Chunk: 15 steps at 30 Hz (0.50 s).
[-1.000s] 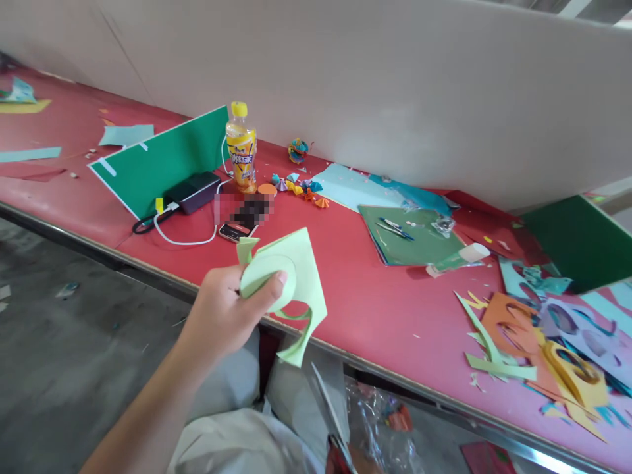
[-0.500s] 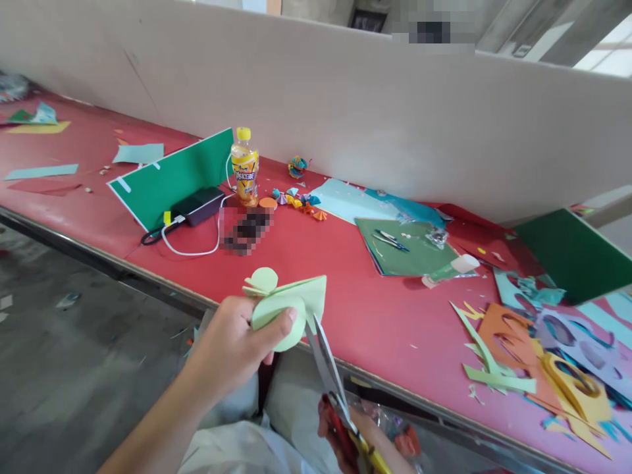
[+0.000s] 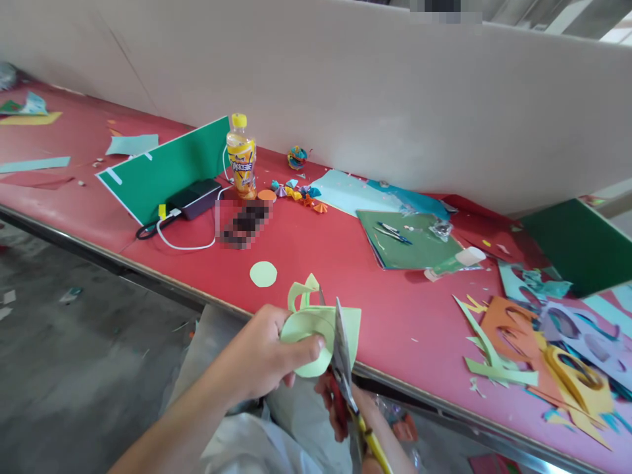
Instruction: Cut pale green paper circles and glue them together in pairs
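My left hand (image 3: 274,352) pinches a light green sheet of paper (image 3: 349,329), thumb on top, with a rounded cut edge facing me. In my right hand (image 3: 340,405) is a pair of scissors (image 3: 342,359) with red and yellow handles. The scissor blades are parted around the paper, just right of my left thumb. A curled strip of the same paper stands up behind my left hand. On the red table (image 3: 316,247), beyond that hand, lies a loose light green paper circle (image 3: 263,274).
Orange, yellow and purple paper scraps (image 3: 513,329) cover the right side. Behind are a green pad (image 3: 405,240) with a glue bottle (image 3: 457,262), small folded paper pieces (image 3: 299,193), a drink bottle (image 3: 241,158), a black box (image 3: 195,197) with cables and a green board (image 3: 168,171).
The light green circle, earlier by my left hand's fingers, now lies flat on the table. Both hands have shifted right, and the scissors now reach further across the paper with their blades parted wider.
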Each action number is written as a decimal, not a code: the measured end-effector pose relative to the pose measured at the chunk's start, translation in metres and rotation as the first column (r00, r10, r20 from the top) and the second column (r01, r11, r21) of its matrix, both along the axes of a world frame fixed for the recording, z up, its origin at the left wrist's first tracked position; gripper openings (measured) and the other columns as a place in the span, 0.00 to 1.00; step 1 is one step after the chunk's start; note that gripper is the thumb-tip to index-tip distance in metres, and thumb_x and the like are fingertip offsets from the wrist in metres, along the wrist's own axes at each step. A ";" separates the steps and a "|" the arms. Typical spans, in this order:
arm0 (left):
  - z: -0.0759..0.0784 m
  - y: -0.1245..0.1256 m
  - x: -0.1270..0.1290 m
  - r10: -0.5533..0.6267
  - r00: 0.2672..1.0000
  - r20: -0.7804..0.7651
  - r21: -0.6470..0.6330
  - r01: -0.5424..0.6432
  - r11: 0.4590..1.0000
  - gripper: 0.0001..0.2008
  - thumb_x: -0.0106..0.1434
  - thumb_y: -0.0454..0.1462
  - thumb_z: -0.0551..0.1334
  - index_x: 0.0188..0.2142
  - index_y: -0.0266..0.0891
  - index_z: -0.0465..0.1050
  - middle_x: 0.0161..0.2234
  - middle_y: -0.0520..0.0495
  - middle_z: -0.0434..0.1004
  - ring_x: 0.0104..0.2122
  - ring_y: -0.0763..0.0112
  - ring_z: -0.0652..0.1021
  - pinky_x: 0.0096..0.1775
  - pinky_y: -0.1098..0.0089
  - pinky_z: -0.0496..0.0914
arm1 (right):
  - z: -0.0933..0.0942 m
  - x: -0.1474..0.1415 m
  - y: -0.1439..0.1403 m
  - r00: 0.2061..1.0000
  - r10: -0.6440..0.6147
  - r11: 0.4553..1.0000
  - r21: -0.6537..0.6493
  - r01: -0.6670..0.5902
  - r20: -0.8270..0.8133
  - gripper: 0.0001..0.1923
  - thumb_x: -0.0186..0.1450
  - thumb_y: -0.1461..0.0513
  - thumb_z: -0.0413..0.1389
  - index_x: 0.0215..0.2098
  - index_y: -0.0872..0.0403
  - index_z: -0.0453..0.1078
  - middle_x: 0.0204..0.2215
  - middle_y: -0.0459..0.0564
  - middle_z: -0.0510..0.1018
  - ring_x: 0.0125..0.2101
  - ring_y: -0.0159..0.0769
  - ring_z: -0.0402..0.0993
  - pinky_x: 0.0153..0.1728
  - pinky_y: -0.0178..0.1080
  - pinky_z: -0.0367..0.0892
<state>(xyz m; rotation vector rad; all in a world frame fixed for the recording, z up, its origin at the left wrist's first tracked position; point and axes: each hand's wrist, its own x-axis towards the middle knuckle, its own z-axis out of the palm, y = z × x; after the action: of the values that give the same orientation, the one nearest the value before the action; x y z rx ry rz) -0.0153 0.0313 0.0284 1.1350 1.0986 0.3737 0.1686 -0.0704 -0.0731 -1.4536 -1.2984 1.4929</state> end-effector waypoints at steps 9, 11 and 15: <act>-0.007 -0.002 -0.001 -0.008 0.998 0.064 -0.041 0.011 0.999 0.12 0.56 0.41 0.59 0.22 0.35 0.66 0.17 0.54 0.64 0.13 0.82 0.62 0.14 0.79 0.52 | -0.004 -0.001 -0.014 0.997 -0.048 0.999 0.009 0.047 0.063 0.38 0.47 0.34 0.50 0.45 0.49 0.67 0.34 0.54 0.72 0.30 0.45 0.67 0.34 0.42 0.65; -0.009 -0.002 -0.003 -0.017 0.999 0.044 -0.030 0.018 0.999 0.12 0.56 0.42 0.59 0.22 0.35 0.67 0.16 0.54 0.65 0.13 0.81 0.62 0.14 0.78 0.51 | -0.005 0.000 -0.018 0.996 -0.061 0.998 0.008 0.060 0.072 0.39 0.46 0.33 0.50 0.46 0.48 0.67 0.35 0.54 0.72 0.30 0.45 0.67 0.34 0.43 0.65; -0.010 -0.002 -0.005 -0.022 0.999 0.049 0.007 0.022 1.000 0.12 0.56 0.42 0.60 0.22 0.36 0.67 0.16 0.54 0.64 0.13 0.80 0.62 0.14 0.77 0.52 | 0.000 0.003 -0.020 0.996 -0.065 0.998 -0.011 0.066 0.064 0.40 0.46 0.33 0.49 0.47 0.48 0.67 0.34 0.55 0.72 0.29 0.45 0.68 0.33 0.44 0.66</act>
<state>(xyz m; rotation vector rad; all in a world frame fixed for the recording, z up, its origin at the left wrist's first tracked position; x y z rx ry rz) -0.0201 0.0291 0.0183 1.1373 1.0419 0.3860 0.1720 -0.0902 -0.0734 -1.5489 -1.2676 1.4257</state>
